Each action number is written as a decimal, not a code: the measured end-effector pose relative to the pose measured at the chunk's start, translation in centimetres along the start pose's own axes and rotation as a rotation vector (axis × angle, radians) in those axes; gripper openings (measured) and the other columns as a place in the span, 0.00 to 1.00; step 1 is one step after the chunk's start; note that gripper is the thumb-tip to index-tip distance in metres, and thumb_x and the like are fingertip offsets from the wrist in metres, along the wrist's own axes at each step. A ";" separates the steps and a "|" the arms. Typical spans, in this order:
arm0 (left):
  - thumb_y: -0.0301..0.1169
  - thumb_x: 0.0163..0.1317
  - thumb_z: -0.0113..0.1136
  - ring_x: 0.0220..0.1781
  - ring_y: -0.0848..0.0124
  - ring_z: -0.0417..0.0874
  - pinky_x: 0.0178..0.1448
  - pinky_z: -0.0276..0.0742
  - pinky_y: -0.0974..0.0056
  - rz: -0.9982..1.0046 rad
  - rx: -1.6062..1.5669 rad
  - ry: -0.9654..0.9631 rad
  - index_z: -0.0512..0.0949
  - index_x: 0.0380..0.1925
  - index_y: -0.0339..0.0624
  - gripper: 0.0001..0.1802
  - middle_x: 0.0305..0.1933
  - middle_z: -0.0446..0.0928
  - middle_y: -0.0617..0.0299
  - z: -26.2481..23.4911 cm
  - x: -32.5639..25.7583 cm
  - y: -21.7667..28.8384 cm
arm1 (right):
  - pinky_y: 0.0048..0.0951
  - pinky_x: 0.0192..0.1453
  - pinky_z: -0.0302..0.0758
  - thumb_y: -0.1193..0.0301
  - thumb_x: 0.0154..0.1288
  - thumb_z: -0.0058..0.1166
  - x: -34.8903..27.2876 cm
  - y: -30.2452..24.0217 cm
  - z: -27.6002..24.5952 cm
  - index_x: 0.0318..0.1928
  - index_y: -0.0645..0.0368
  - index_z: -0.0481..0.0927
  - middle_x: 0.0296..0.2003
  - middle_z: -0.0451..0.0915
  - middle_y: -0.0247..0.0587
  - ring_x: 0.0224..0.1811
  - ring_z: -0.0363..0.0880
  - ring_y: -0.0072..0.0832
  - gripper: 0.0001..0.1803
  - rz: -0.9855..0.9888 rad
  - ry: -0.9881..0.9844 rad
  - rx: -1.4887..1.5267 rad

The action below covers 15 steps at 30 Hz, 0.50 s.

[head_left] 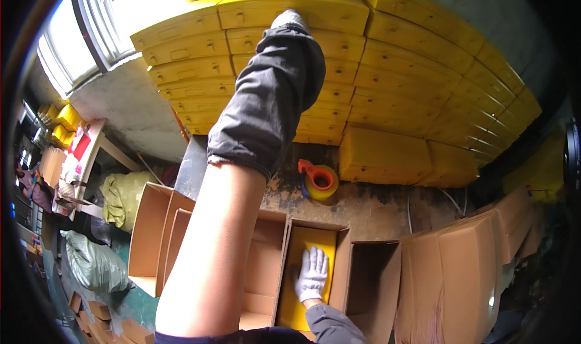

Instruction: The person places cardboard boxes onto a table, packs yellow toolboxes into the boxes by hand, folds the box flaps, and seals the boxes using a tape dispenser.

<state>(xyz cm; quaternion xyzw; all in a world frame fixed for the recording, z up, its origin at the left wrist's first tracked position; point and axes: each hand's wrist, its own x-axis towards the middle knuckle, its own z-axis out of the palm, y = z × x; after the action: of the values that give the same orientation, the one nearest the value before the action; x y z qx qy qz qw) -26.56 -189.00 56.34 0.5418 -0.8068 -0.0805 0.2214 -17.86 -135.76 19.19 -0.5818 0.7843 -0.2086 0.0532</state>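
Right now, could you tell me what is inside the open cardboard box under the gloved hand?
A flat yellow piece lies inside the open cardboard box; the right hand covers part of it, hiding anything beneath.

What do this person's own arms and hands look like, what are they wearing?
Both hands wear white knit gloves: the left hand and the right hand. The left arm has a dark grey sleeve with a frayed cuff, pushed up so the forearm is bare. The right sleeve is grey and reaches the glove.

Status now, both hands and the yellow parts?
Left hand up on stacked yellow plastic boxes. Right gloved hand flat on yellow panel inside open cardboard carton. Nothing blocking.
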 end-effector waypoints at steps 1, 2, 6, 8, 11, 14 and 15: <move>0.41 0.59 0.67 0.57 0.57 0.84 0.62 0.78 0.55 0.008 -0.013 0.005 0.83 0.50 0.46 0.20 0.51 0.85 0.59 -0.8 -0.6 1.2 | 0.56 0.80 0.50 0.64 0.57 0.63 0.3 -0.2 -0.2 0.68 0.63 0.66 0.71 0.63 0.56 0.75 0.57 0.55 0.39 0.016 0.000 0.037; 0.42 0.61 0.66 0.60 0.60 0.82 0.63 0.77 0.57 -0.068 0.022 -0.046 0.83 0.51 0.49 0.19 0.54 0.83 0.59 -1.3 -1.2 1.8 | 0.56 0.79 0.51 0.60 0.58 0.64 0.4 -0.3 0.0 0.67 0.63 0.68 0.70 0.64 0.57 0.74 0.58 0.55 0.39 -0.004 -0.008 0.005; 0.43 0.65 0.64 0.68 0.69 0.76 0.65 0.73 0.63 -0.319 0.126 -0.192 0.84 0.54 0.57 0.18 0.63 0.79 0.61 -2.3 -3.4 2.6 | 0.56 0.78 0.52 0.60 0.56 0.66 0.4 -0.3 0.0 0.66 0.62 0.69 0.69 0.65 0.57 0.72 0.60 0.56 0.39 -0.027 0.029 -0.001; 0.43 0.66 0.62 0.67 0.68 0.76 0.65 0.72 0.63 -0.249 0.171 -0.149 0.83 0.54 0.57 0.18 0.63 0.79 0.62 -2.3 -3.9 2.2 | 0.55 0.79 0.51 0.59 0.57 0.65 0.2 -0.3 0.2 0.66 0.62 0.69 0.69 0.66 0.57 0.73 0.60 0.55 0.38 -0.036 0.039 -0.009; 0.44 0.67 0.59 0.66 0.67 0.77 0.65 0.71 0.62 -0.127 0.238 -0.103 0.82 0.55 0.58 0.18 0.63 0.79 0.65 -2.7 -4.6 1.6 | 0.54 0.80 0.50 0.58 0.58 0.64 -0.2 -0.2 0.3 0.66 0.61 0.69 0.69 0.65 0.56 0.74 0.60 0.54 0.38 -0.028 0.043 -0.024; 0.43 0.61 0.66 0.62 0.62 0.80 0.64 0.73 0.59 -0.116 0.207 -0.158 0.84 0.51 0.56 0.18 0.57 0.82 0.62 -3.8 -6.1 1.3 | 0.53 0.80 0.49 0.58 0.59 0.64 -0.4 -0.1 0.3 0.67 0.61 0.69 0.70 0.64 0.55 0.75 0.58 0.53 0.38 -0.030 0.033 -0.040; 0.42 0.54 0.74 0.59 0.58 0.83 0.62 0.77 0.56 -0.184 0.131 -0.244 0.86 0.47 0.53 0.20 0.52 0.85 0.58 -4.0 -7.1 1.4 | 0.52 0.81 0.49 0.57 0.59 0.64 -0.5 -0.1 0.5 0.67 0.61 0.68 0.71 0.63 0.54 0.75 0.58 0.52 0.39 -0.025 0.024 -0.049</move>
<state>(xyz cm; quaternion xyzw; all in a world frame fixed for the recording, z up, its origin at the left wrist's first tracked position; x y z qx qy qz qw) -23.71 -181.56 58.53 0.6130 -0.7781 -0.1130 0.0775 -17.43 -135.41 18.69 -0.5903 0.7824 -0.1969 0.0270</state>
